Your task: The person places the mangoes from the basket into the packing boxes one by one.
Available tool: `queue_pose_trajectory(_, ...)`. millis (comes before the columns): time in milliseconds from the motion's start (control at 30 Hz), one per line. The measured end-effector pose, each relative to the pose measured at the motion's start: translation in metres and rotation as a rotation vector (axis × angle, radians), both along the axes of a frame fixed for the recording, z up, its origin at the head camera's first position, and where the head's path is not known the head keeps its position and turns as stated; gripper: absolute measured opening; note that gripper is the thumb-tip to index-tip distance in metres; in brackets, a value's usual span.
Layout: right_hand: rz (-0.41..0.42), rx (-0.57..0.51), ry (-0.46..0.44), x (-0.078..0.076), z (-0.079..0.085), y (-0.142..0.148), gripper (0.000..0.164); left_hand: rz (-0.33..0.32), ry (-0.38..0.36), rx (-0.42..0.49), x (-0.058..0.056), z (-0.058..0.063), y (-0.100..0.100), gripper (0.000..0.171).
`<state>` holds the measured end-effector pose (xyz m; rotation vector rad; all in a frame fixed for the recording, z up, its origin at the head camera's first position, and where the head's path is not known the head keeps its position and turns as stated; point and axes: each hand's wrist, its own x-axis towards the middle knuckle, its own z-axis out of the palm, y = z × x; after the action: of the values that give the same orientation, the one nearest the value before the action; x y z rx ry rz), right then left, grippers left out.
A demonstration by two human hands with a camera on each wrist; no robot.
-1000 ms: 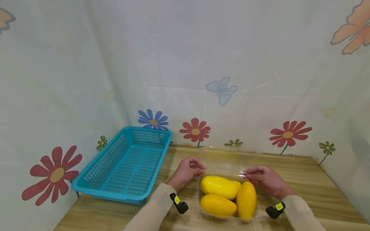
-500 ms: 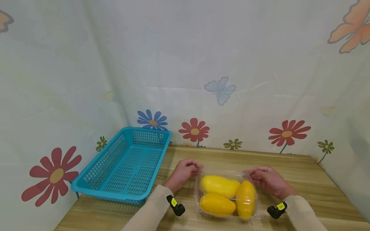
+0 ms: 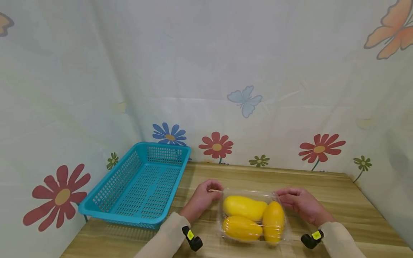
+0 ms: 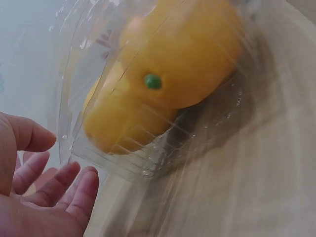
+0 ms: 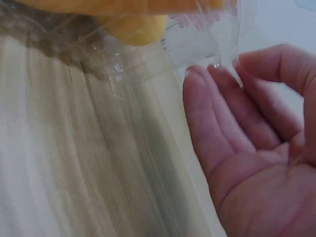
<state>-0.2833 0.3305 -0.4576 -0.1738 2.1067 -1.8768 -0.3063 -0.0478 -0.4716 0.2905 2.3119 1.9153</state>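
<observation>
A clear plastic clamshell box (image 3: 288, 234) rests on the table in the head view, its lid lowered over three smooth yellow fruits (image 3: 244, 208). One fruit (image 4: 197, 54) shows a green stem end through the plastic in the left wrist view. My left hand (image 3: 204, 197) is beside the box's far left corner, with thumb and fingers spread apart close to the rim. At the far right corner, my right hand (image 3: 302, 203) pinches the rim, thumb tip (image 5: 247, 66) on one side and fingers on the other.
A turquoise plastic basket (image 3: 185, 172) with perforated sides stands on the left of the wood-grain table (image 3: 348, 215). A pale curtain (image 3: 200, 64) printed with flowers and butterflies hangs behind the table and along both sides.
The clear lid, raised at the back a second ago, has come down over the fruits. My left hand has drawn slightly left, off the corner; my right hand stays at its corner.
</observation>
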Motion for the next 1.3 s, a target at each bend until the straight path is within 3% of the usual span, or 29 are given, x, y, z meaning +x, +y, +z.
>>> queue_pose_trajectory(233,-0.033,0.018,-0.031,0.012,-0.002,-0.001,0.040,0.011,-0.024,0.009,0.019,0.001,-0.005,0.041)
queue_pose_trajectory(500,-0.094,0.078,-0.099,0.033,0.003,-0.003,0.052,-0.023,-0.109,0.073,0.042,0.002,-0.009,0.043)
queue_pose_trajectory(733,-0.071,0.053,-0.145,0.053,0.007,-0.004,0.059,-0.093,-0.177,0.131,0.066,0.004,-0.013,0.042)
queue_pose_trajectory(933,-0.031,0.034,-0.174,0.067,0.010,-0.003,0.059,-0.143,-0.301,0.204,0.085,0.009,-0.017,0.040)
queue_pose_trajectory(1133,-0.100,0.076,-0.248,0.078,0.012,-0.007,0.058,-0.191,-0.358,0.280,0.093,0.007,-0.018,0.034)
queue_pose_trajectory(1300,-0.066,0.047,-0.280,0.085,0.014,-0.009,0.054,-0.225,-0.367,0.317,0.098,0.006,-0.018,0.030)
